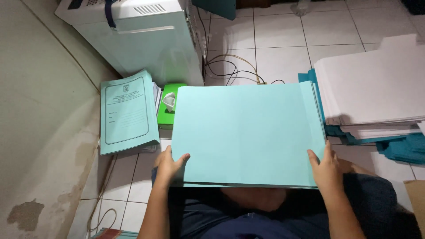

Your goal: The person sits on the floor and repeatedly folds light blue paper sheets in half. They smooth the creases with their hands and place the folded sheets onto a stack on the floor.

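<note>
White tiled floor (283, 31) bears a printed booklet stack (127, 113), green tissue box (169, 104), paper piles (372, 88).

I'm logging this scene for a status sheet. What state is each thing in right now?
Left hand: gripping the folder's lower left edge.
Right hand: gripping its lower right edge.
Light blue folder: closed, held flat over the lap.
Printed booklets: stacked, closed.
Green tissue box: tissue sticking out.
White paper pile: stacked on teal folders.

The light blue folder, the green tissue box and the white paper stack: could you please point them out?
Light blue folder (245, 132), head view, middle of its cover.
Green tissue box (166, 117), head view, its green top.
White paper stack (372, 84), head view, top sheet.
</note>
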